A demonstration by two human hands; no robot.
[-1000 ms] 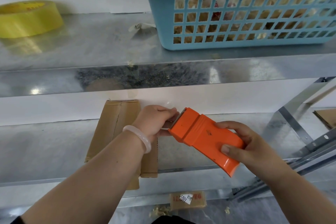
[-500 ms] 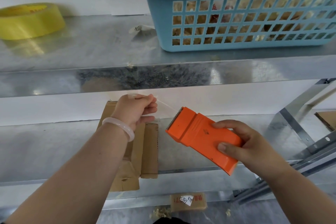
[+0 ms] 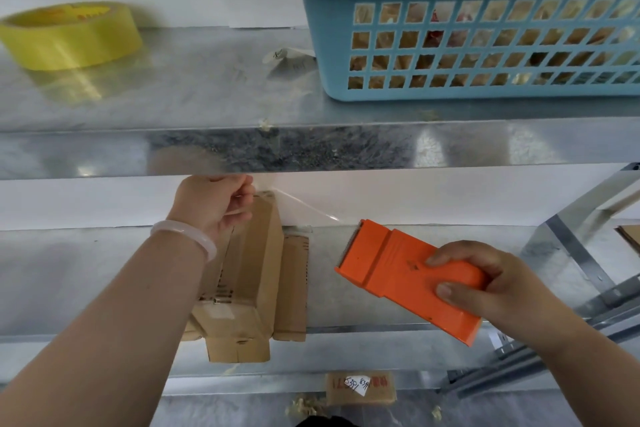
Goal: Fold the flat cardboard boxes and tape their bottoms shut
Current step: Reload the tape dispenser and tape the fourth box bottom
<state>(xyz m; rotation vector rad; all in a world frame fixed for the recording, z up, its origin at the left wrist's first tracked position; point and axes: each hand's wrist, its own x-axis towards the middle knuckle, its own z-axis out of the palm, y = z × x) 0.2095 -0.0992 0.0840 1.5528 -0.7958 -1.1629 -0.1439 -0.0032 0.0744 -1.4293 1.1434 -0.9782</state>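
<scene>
- Head view: the left hand (image 3: 214, 208) pinches the end of clear tape (image 3: 301, 206) and holds it over the far end of the box (image 3: 242, 274) on the lower shelf (image 3: 69, 274).
- The right hand (image 3: 485, 284) grips the orange cutter (image 3: 408, 277) — the tape runs to its teeth.
- The tape could twist or stick to itself if it goes slack — then it would land crooked.

- Left hand (image 3: 215, 203) was raised just under the upper shelf edge, fingers curled shut in a pinch; pale bangle (image 3: 187, 238) at the wrist, forearm bare.
- Right hand (image 3: 483, 282) sat lower and well apart, fingers and thumb clamped in a grip, forearm bare.
</scene>
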